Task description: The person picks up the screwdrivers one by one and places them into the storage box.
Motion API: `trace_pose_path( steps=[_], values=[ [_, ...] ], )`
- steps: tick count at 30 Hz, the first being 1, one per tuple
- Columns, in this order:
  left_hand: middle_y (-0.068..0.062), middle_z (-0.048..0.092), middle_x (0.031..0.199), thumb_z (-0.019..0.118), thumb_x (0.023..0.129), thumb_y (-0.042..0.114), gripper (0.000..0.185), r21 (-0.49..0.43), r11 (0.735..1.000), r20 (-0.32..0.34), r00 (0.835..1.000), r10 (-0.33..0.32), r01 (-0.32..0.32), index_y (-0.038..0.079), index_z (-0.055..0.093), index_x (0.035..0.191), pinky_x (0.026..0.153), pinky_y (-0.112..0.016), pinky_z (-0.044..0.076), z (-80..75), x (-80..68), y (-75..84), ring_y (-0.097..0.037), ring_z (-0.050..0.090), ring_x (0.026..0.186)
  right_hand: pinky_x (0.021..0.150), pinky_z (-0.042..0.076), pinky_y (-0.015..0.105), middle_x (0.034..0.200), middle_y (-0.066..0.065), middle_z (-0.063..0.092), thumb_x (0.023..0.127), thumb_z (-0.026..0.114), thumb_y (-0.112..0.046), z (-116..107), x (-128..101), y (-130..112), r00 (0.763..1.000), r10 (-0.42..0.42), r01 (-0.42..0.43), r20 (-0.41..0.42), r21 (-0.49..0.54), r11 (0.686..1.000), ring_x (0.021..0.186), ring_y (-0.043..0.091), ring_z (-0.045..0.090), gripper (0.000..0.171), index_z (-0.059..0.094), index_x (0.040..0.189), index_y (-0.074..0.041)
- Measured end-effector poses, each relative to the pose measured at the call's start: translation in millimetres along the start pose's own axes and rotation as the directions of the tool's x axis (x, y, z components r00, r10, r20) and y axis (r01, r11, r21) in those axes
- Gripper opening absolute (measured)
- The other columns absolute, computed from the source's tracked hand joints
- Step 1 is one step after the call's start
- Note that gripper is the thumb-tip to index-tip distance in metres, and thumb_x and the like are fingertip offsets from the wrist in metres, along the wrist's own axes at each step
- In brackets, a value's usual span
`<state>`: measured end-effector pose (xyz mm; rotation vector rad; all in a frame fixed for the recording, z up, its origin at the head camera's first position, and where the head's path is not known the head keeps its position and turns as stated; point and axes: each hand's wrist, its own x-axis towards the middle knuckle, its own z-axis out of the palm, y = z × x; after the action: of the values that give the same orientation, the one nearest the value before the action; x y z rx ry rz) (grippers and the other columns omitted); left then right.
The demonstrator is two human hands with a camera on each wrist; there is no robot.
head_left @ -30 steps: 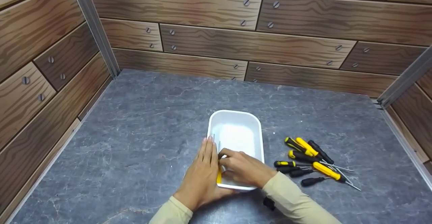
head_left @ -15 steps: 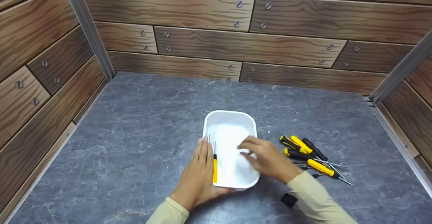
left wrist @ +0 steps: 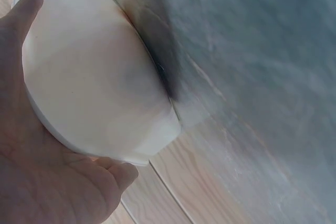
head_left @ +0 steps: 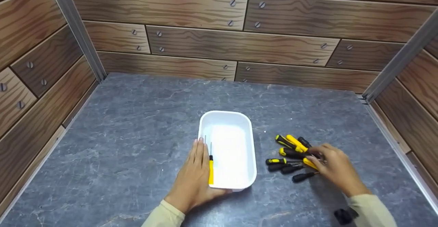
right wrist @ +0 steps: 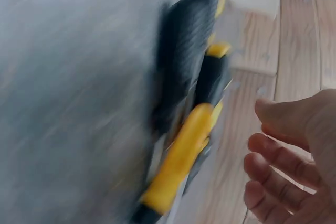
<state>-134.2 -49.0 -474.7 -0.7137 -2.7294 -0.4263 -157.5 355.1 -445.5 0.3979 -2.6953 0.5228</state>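
Two hands split the work. Straight, close-set fingers of the left hand [head_left: 195,175] press flat against the white tray [head_left: 236,121] at its nine-o'clock wall, bracing it; one yellow-handled screwdriver [head_left: 211,168] lies inside along that wall. Loosely curled fingers of the right hand [head_left: 333,168] hover over the pile of screwdrivers [head_left: 291,153] at the tray's three o'clock, gripping nothing, on the grey table [head_left: 137,117].

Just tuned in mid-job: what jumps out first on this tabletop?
A white tray sits mid-table with one yellow-handled screwdriver lying along its left inner wall. The left hand rests against the tray's left side. To the right, a pile of screwdrivers, yellow and black, lies on the grey table, and the right hand reaches over it.
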Motion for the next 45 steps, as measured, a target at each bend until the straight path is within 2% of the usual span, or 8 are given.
trace_pose_path(
  steps=[9,16,20,27,33,37,41,45],
  values=[
    [-0.037,0.019,0.159,0.061,0.074,0.085,0.133,-0.018,1.0,0.02,1.0,-0.011,0.011,-0.018,0.026,0.15,0.118,-0.05,0.031,-1.5,-1.5,-0.3,-0.049,0.022,0.148,0.061,0.047,0.041,0.086,0.005,0.065,0.081,0.084,-0.01,3.4,-29.3,25.6,0.992,0.094,-0.09,0.089,-0.052,0.995,0.07,0.019,0.055,0.02,0.076,0.097,-0.001],
    [-0.037,0.019,0.159,0.063,0.072,0.085,0.136,-0.02,1.0,0.015,1.0,-0.019,0.019,-0.018,0.025,0.151,0.119,-0.048,0.031,-0.1,-1.0,0.2,-0.048,0.022,0.148,0.071,0.053,0.058,0.092,0.012,0.069,0.082,0.083,-0.009,7.0,-33.1,27.9,0.988,0.12,-0.113,0.097,-0.071,0.991,0.081,0.034,0.066,0.018,0.075,0.096,-0.001],
    [-0.036,0.018,0.16,0.062,0.072,0.086,0.136,-0.019,1.0,0.024,1.0,-0.021,0.021,-0.018,0.025,0.151,0.119,-0.048,0.03,0.1,-0.6,0.4,-0.048,0.021,0.148,0.074,0.054,0.06,0.093,0.013,0.069,0.082,0.082,-0.005,7.5,-33.1,28.0,0.985,0.125,-0.117,0.117,-0.076,0.99,0.084,0.037,0.067,0.016,0.074,0.094,-0.001],
    [-0.036,0.018,0.16,0.061,0.073,0.087,0.135,-0.028,0.999,0.033,0.999,-0.022,0.023,-0.018,0.025,0.151,0.119,-0.048,0.029,-0.2,-0.3,0.6,-0.048,0.02,0.149,0.07,0.054,0.058,0.089,0.011,0.068,0.081,0.081,-0.001,4.8,-33.1,26.0,0.993,0.099,-0.095,0.065,-0.06,0.994,0.079,0.033,0.065,0.014,0.072,0.092,-0.001],
    [-0.036,0.019,0.159,0.062,0.073,0.085,0.134,-0.03,0.999,0.016,1.0,-0.02,0.02,-0.018,0.026,0.151,0.119,-0.049,0.029,-1.2,-0.8,0.2,-0.048,0.022,0.148,0.061,0.051,0.048,0.084,0.003,0.064,0.077,0.083,0.004,1.7,-27.3,12.3,1.0,0.01,-0.012,-0.028,-0.057,0.998,0.071,0.022,0.06,0.022,0.072,0.093,-0.007],
    [-0.036,0.019,0.159,0.063,0.073,0.085,0.134,-0.032,0.999,0.015,1.0,-0.019,0.02,-0.018,0.026,0.151,0.119,-0.049,0.029,-1.6,-0.9,0.0,-0.048,0.022,0.148,0.061,0.052,0.042,0.086,0.002,0.067,0.075,0.085,0.004,0.8,-17.8,-6.4,0.991,-0.086,0.082,-0.104,-0.047,0.996,0.07,0.017,0.059,0.026,0.073,0.095,-0.008],
    [-0.036,0.019,0.159,0.061,0.073,0.086,0.134,-0.02,1.0,0.026,1.0,-0.018,0.018,-0.017,0.026,0.151,0.119,-0.049,0.029,-1.6,-0.4,0.5,-0.048,0.021,0.149,0.07,0.057,0.033,0.092,0.007,0.072,0.071,0.085,0.011,1.8,-4.9,-29.1,0.963,-0.213,0.215,-0.167,-0.008,0.977,0.077,0.018,0.067,0.034,0.073,0.1,-0.003],
    [-0.038,0.022,0.158,0.059,0.074,0.087,0.134,0.024,1.0,0.023,1.0,0.001,-0.001,-0.019,0.026,0.15,0.121,-0.048,0.027,-0.1,-0.4,0.2,-0.047,0.021,0.149,0.078,0.057,0.023,0.097,0.006,0.073,0.067,0.085,0.014,6.9,11.0,-52.3,0.911,-0.349,0.366,-0.22,0.041,0.93,0.082,0.019,0.07,0.043,0.072,0.105,-0.003]
  ],
)
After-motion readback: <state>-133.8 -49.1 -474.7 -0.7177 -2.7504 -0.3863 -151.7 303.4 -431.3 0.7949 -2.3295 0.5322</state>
